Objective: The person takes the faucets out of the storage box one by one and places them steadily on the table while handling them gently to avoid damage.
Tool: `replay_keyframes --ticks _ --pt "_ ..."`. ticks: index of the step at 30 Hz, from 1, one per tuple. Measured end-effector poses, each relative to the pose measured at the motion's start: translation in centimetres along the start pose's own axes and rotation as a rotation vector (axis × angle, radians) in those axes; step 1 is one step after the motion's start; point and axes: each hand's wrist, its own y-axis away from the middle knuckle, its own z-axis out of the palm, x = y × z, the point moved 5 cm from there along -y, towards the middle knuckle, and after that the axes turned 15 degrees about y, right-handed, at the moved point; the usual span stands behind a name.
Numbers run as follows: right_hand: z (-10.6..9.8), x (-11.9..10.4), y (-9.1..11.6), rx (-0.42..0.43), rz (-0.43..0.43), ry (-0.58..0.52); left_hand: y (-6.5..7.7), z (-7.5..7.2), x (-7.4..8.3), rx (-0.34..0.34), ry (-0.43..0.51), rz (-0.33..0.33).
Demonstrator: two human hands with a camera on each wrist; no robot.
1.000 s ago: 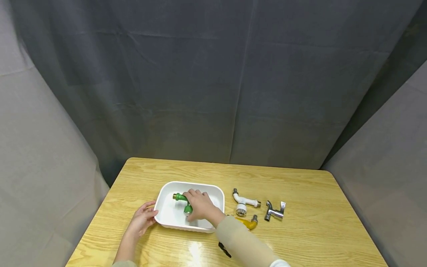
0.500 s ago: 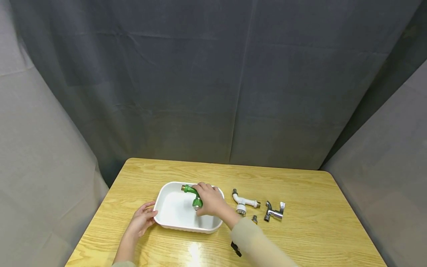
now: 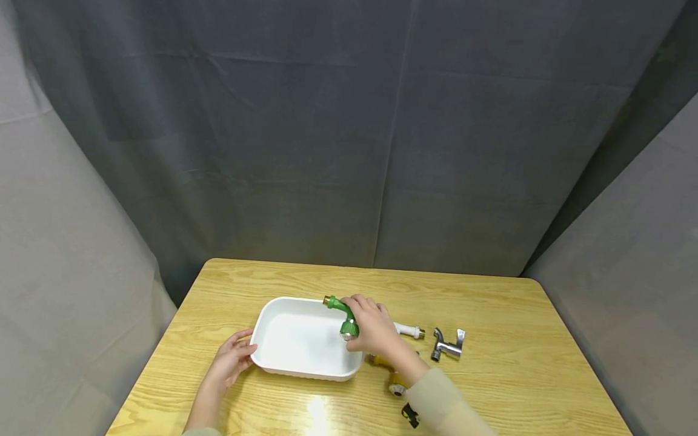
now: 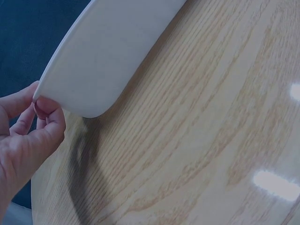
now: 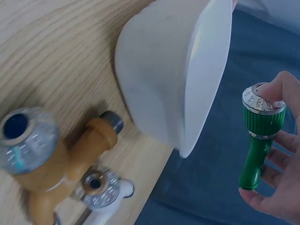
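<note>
My right hand (image 3: 373,330) grips a green faucet (image 3: 349,329) with a brass threaded end, above the right side of a white plastic tray (image 3: 302,339). In the right wrist view the thumb lies on the silver cap of the green faucet (image 5: 264,122), fingers behind its body. At the tray's left end my left hand (image 3: 229,360) pinches the rim between thumb and fingers, which the left wrist view shows closely at the tray wall (image 4: 108,51). Nothing lies inside the tray.
Right of the tray lie a yellow faucet (image 3: 397,384) and a white faucet (image 3: 410,330), both partly covered by the right hand and arm. Farther right is a chrome faucet (image 3: 448,348). A small black piece (image 3: 410,416) shows beside the right sleeve. Grey curtains surround the wooden table (image 3: 518,375).
The right hand has lifted the green faucet from inside the tray and carried it rightward to the tray's right side. The left hand and tray have hardly moved.
</note>
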Motion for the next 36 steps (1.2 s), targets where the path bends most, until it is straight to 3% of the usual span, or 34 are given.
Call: replay_keyframes --ticks 16,36 --pt "-0.1 5.0 5.7 0.074 0.152 -0.051 -0.1 0.1 0.0 0.008 -0.005 -0.003" --pt "2.6 10.3 12.0 0.048 0.312 -0.056 0.2 0.2 0.2 -0.001 -0.011 -0.004"
